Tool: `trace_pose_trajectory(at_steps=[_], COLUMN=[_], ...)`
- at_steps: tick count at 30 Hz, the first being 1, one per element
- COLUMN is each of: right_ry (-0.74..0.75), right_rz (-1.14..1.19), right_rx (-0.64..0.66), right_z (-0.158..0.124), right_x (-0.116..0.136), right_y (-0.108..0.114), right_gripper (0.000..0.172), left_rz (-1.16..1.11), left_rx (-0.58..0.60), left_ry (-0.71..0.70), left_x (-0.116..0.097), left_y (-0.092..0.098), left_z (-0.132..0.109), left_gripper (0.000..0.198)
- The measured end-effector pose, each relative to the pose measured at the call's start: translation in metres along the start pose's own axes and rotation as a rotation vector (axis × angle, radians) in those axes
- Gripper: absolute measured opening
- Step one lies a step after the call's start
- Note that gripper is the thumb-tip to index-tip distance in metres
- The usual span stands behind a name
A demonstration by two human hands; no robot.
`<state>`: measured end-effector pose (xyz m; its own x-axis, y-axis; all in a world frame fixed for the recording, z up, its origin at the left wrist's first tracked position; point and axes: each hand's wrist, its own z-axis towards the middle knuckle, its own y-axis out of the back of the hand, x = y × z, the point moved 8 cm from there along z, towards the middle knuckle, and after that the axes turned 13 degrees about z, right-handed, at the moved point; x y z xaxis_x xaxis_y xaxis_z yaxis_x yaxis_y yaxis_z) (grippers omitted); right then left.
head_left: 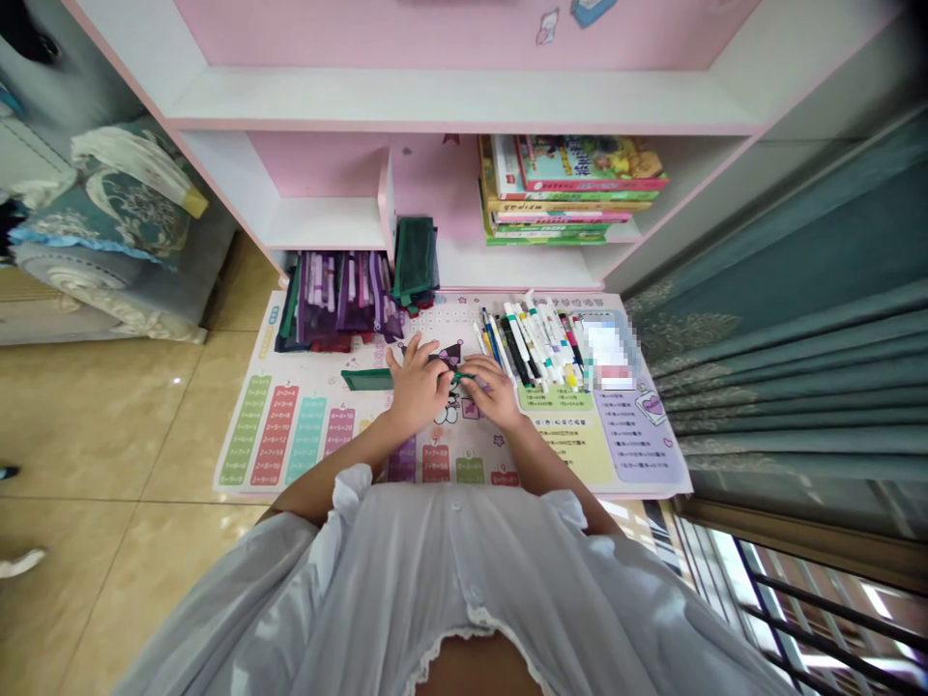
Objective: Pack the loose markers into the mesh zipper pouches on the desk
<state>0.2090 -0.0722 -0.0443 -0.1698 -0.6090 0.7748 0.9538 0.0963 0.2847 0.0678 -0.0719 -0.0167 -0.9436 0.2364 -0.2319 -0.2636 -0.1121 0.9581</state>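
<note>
A slim green zip pouch (366, 379) lies across the desk mat in front of me, its middle hidden under my left hand. My left hand (419, 387) is closed on the pouch near its right end, with some fingers raised. Close beside it, my right hand (493, 391) pinches the green tip of the pouch. Just right of my right hand is a pile of pens and markers (533, 338), mostly white with some black ones. Fine detail between my fingertips is too small to make out.
Purple mesh pouches filled with pens (340, 295) lie at the back left. Beside them are stacked green mesh pouches (415, 259). Books (572, 208) are piled on the pink-and-white shelf (464, 101). A blurred phone-like object (610, 353) lies right of the pens. A curtain (797, 309) hangs at right.
</note>
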Motion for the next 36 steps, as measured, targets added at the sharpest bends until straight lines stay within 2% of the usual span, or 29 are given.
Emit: trace_pose_trajectory(at_steps=[6,17,29,36], right_ry=[0.028,-0.038,-0.014,-0.038], right_rz=[-0.010,-0.030,-0.022,-0.029], right_rx=[-0.009,-0.002,0.012,-0.018], right_z=[0.001,0.000,0.001,0.001], right_x=[0.004,-0.004,0.000,-0.004], right_y=[0.000,-0.002,-0.003,0.004], right_gripper=[0.013,0.023,0.020,0.023], left_rz=[-0.016,-0.019,-0.028,-0.020], left_rx=[0.018,0.026,0.040,0.030], left_ry=[0.002,0.013,0.009,0.041], left_x=[0.000,0.004,0.006,0.014], left_y=[0.001,0.001,0.003,0.005], left_z=[0.001,0.001,0.000,0.001], left_gripper=[0.020,0.019,0.020,0.019])
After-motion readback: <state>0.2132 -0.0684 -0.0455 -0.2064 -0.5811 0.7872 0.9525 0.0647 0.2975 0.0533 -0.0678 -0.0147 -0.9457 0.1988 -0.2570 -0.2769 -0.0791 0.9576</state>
